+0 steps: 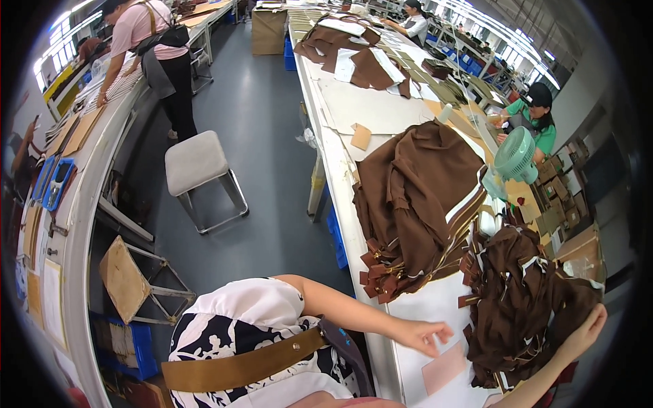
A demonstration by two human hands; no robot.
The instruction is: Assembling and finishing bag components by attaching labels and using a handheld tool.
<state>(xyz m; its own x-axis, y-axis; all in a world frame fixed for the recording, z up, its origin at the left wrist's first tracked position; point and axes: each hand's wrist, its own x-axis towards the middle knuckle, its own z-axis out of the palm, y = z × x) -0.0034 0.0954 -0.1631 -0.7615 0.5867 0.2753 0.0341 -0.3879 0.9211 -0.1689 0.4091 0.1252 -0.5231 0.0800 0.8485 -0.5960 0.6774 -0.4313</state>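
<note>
with the brown cloth pile (511,294) at four o'clock in view, the right hand (593,325) pinches its outer edge while the empty left hand (423,333), loosely curled at five o'clock, could best steady the near side.

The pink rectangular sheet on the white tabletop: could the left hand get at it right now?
Probably yes: the left hand looks empty and is close to the pink rectangular sheet, which looks uncovered, with the brown fabric pile to its right.
</note>
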